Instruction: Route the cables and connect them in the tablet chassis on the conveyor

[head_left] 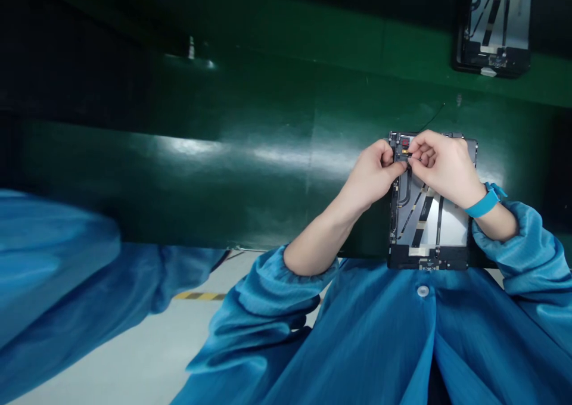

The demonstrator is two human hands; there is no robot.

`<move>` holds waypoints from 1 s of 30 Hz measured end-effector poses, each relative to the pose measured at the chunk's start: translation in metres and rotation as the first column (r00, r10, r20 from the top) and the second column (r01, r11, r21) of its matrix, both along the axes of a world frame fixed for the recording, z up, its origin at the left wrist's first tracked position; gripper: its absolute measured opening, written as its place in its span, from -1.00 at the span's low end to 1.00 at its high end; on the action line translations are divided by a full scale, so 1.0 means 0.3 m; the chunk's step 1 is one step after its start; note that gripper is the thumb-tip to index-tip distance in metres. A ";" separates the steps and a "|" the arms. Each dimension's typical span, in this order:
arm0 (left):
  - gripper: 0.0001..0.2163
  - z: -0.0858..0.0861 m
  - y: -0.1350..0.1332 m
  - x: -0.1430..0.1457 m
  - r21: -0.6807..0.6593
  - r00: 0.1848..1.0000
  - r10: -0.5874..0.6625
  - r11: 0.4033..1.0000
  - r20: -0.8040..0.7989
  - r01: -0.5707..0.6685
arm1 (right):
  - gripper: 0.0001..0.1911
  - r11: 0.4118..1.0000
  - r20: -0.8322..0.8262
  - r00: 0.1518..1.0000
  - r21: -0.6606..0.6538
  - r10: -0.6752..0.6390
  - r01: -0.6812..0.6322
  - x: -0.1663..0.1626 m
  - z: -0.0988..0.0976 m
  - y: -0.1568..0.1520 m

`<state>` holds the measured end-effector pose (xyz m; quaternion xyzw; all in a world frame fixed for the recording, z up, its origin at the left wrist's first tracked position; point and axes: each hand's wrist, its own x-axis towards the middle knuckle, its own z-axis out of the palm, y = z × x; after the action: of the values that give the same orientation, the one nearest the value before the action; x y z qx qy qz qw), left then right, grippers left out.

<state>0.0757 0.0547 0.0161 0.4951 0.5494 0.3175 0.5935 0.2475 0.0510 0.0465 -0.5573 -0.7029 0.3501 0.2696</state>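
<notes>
An opened tablet lies at the bench's near edge, its silvery inside, black ribbon cables and dark frame showing. Over its upper left corner, my left hand has its fingers curled and its thumb pressed down on the parts there. My right hand, with a blue wrist strap, pinches close beside that thumb. Between the fingertips, whatever is held is too small to make out. A small gold part and a red-marked part sit just above the fingertips.
A stack of similar opened tablets stands at the back right of the green bench. A thin black wire sticks up behind the tablet. At the left, another person's blue sleeve reaches near the bench edge.
</notes>
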 end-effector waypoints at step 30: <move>-0.65 0.021 -0.074 -0.100 -0.161 0.992 -0.075 0.983 0.105 0.092 | -0.75 0.995 0.014 0.996 0.035 0.092 -0.093 -0.026 -0.010 0.009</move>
<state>0.0458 0.0325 0.0223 0.4506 0.5227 0.2696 0.6716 0.2398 0.0536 0.0434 -0.5214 -0.7358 0.3462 0.2586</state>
